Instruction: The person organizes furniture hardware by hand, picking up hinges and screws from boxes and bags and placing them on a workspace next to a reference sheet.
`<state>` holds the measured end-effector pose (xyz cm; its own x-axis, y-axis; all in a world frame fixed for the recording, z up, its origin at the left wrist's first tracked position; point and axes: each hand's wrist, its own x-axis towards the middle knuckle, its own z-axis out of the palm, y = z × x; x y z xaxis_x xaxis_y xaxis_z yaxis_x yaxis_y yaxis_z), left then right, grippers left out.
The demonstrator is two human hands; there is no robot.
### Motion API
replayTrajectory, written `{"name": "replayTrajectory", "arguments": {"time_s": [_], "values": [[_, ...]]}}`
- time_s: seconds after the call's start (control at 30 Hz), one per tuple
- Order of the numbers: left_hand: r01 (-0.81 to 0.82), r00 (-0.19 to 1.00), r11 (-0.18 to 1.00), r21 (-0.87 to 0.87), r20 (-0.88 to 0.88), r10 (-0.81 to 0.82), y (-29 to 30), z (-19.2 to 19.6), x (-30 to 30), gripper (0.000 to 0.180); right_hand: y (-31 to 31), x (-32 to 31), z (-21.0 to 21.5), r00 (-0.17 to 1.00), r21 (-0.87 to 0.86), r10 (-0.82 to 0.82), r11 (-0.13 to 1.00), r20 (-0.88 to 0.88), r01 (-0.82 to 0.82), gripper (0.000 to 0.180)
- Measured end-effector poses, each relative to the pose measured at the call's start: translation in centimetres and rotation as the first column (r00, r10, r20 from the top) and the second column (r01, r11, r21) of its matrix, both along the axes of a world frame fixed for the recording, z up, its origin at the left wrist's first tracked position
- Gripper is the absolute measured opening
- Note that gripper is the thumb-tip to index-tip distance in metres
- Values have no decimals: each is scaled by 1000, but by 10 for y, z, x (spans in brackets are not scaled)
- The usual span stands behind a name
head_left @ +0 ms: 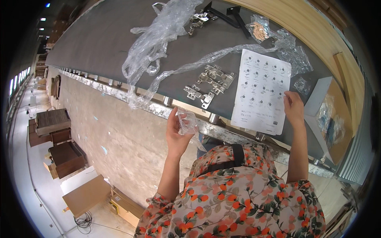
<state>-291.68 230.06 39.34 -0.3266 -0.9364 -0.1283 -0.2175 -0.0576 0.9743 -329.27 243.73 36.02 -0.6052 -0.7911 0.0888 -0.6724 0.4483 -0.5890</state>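
Over the near edge of the dark table, my left hand (176, 137) holds a small clear plastic bag (187, 122), its fingers partly behind the film. My right hand (294, 111) has its fingers curled at the right edge of a printed paper sheet (260, 95), which shows rows of small part drawings. The sheet lies flat with its lower edge by the table's rim. Left of it rest several metal cabinet hinges (214, 81). A small clear bag (302, 85) lies just beyond my right hand.
Crumpled clear plastic wrap (158, 39) spreads across the table (99, 43). Farther back are black metal brackets (238, 22), more hinges (198, 20) and a bag of wooden dowels (260, 31). An open cardboard box (337, 127) with bagged parts stands at right. Boxes (87, 194) stand on the floor at left.
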Motion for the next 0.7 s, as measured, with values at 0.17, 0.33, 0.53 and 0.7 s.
{"name": "replayTrajectory", "arguments": {"time_s": [0.17, 0.33, 0.53, 0.7], "values": [[-31, 999, 999, 34, 23, 30, -5, -7, 18, 88, -38, 20, 12, 991, -156, 116, 982, 73, -104, 17], [-62, 995, 998, 16, 83, 61, -7, -15, 39, 90, -100, 24, 24, 956, -241, 253, 947, 147, -214, 18], [-154, 988, 987, 48, -27, 155, -15, -26, 46, 89, -236, 43, 48, 895, -351, 436, 856, 96, -380, 31], [-204, 977, 977, 61, -45, 207, -23, -34, 44, 88, -343, 37, 20, 927, -37, 374, 927, 1, -374, 54]]}}
